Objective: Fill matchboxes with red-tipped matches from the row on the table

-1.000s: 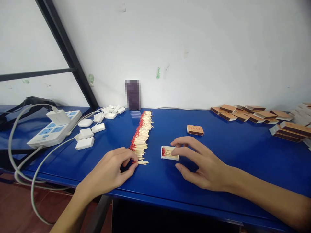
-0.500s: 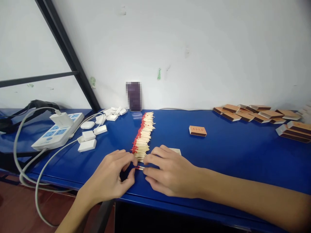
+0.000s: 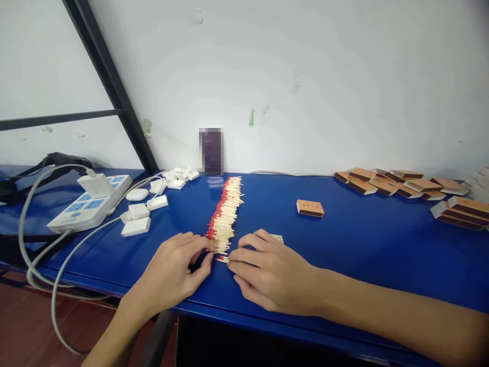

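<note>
A long row of red-tipped matches (image 3: 226,211) lies on the blue table (image 3: 362,239). Both hands meet at its near end. My left hand (image 3: 173,272) pinches the red-tipped end of a few matches (image 3: 221,259) with thumb and fingers. My right hand (image 3: 267,272) has its fingers curled and pinches the other end of the same matches. Behind my right hand, a white matchbox tray (image 3: 277,237) shows only a corner.
A closed orange matchbox (image 3: 309,207) lies right of the row. More matchboxes (image 3: 412,186) are piled at the far right. Empty white trays (image 3: 143,211), a power strip (image 3: 89,201) and grey cables (image 3: 46,255) sit at the left. A blurred dark object (image 3: 211,151) leans on the wall.
My right hand left the white tray and moved left to the near end of the match row, meeting my left hand. The tray is now mostly hidden behind it.
</note>
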The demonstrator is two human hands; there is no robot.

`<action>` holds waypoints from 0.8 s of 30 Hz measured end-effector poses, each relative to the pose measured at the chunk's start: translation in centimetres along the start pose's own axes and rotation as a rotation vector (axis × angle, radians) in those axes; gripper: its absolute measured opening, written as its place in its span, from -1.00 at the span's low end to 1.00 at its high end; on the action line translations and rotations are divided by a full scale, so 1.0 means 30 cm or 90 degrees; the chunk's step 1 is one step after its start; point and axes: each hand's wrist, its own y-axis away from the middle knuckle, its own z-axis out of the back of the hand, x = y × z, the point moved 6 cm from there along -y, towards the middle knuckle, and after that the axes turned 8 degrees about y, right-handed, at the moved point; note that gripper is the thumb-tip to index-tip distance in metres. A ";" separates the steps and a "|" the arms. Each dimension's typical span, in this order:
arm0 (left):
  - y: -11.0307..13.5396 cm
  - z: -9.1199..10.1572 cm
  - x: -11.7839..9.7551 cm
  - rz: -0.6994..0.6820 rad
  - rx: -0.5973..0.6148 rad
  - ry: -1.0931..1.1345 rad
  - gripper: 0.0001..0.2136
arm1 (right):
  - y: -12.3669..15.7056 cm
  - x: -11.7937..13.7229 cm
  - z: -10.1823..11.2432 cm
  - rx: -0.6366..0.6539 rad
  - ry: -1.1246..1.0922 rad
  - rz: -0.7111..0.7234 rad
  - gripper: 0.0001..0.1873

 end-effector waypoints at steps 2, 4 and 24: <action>0.000 -0.003 -0.002 -0.006 0.010 0.003 -0.87 | 0.007 0.003 0.005 0.005 0.007 0.005 -0.73; 0.003 -0.007 -0.002 -0.009 0.022 0.005 -0.86 | 0.020 0.005 0.014 0.019 0.006 0.004 -0.74; 0.004 -0.031 -0.032 -0.078 0.113 0.040 -0.62 | 0.101 -0.011 0.054 0.024 -0.094 -0.088 -0.68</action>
